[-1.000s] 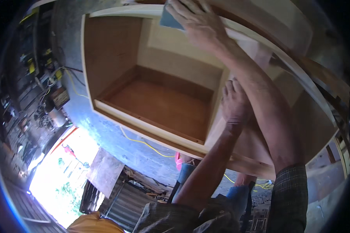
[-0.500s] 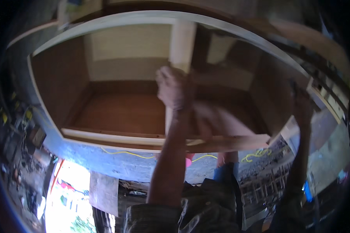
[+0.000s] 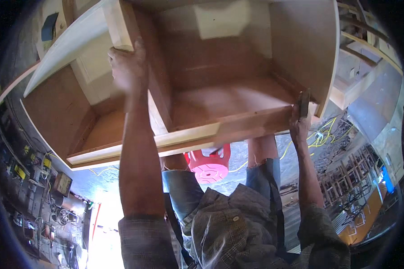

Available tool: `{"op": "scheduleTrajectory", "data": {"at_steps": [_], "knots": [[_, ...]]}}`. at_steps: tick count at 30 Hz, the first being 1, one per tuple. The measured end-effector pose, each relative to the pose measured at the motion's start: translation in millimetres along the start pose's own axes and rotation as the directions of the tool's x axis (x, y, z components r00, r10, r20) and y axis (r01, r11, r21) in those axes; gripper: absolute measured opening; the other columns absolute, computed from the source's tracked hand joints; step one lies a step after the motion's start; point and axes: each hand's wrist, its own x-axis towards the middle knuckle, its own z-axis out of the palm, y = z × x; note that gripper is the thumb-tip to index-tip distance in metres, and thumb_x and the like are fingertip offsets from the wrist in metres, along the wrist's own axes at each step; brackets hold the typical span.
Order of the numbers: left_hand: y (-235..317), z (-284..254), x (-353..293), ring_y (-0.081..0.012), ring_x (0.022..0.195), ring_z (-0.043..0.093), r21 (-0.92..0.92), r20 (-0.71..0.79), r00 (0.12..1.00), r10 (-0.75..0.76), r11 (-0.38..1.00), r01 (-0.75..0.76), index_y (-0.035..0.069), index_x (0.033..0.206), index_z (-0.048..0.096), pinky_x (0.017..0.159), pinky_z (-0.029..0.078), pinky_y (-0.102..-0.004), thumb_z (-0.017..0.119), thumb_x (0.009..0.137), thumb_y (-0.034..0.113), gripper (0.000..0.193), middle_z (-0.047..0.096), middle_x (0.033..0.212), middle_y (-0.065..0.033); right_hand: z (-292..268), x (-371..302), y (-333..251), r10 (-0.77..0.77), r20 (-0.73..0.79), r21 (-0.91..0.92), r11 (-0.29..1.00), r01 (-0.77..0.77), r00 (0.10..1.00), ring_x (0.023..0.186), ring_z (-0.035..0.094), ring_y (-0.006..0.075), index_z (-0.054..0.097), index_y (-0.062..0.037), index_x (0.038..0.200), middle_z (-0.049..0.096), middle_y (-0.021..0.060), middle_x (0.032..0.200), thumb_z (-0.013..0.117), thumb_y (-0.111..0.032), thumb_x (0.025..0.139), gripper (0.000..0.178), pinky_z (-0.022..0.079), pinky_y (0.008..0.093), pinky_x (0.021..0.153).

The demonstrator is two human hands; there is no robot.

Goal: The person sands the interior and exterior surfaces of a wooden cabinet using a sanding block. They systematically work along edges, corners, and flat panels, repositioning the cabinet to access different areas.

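Note:
A wooden cabinet carcass (image 3: pixel 229 98) with two open compartments stands before me. A pale upright strip (image 3: pixel 119 24) fronts the divider between them. My left hand (image 3: pixel 129 67) is closed round this strip, with the fingers curled over its edge; the hand is slightly blurred. At the cabinet's front right corner, my right hand (image 3: pixel 299 121) is closed on a small dark oblong block (image 3: pixel 304 104), whose exact kind I cannot make out. It is beside the right end of the bottom front rail (image 3: pixel 188 136). Part of the right fingers is hidden behind the block.
Under the cabinet, between my legs, sits a red plastic stool (image 3: pixel 208 168). A yellow cord (image 3: pixel 326 136) trails over the floor. Wooden frames (image 3: pixel 361 85) stand at the right, and assorted tools and a wooden box (image 3: pixel 59 183) lie at the left.
The view has turned right, so the cabinet's right compartment now shows more fully. My right hand has come in to the front right corner with the dark block; my left still grips the divider.

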Motion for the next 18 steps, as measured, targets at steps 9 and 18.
{"op": "scheduleTrajectory", "data": {"at_steps": [9,18], "knots": [[-63.3,10.4,-39.7,-0.0421,0.091,0.056,-0.079,0.1,0.959,0.266,0.963,-0.259,0.0,0.107,0.042,0.081,0.044,-0.0478,0.065,0.073,0.045,0.061,0.054,0.1,-0.0242,-0.7,-23.1,30.6,-0.378,-0.204,0.004,0.922,0.387,0.903,0.104,0.054,0.0384,0.048,-0.0077,0.124,0.055,0.0205,0.117,0.049,-0.018,0.093,0.033,0.043,0.0437,0.088],[-90.6,5.7,-225.9,-0.0353,0.116,0.042,0.108,-0.053,0.664,0.746,0.665,-0.739,0.013,0.13,0.043,0.093,0.036,-0.0502,0.06,0.082,0.027,0.053,0.042,0.131,-0.0152,-48.0,-79.5,52.3,0.253,-0.24,0.464,0.878,-0.118,0.937,0.07,0.053,0.0166,0.055,-0.0022,0.085,0.057,0.0071,0.073,0.045,-0.036,0.095,0.037,0.043,0.0335,0.067]]}}
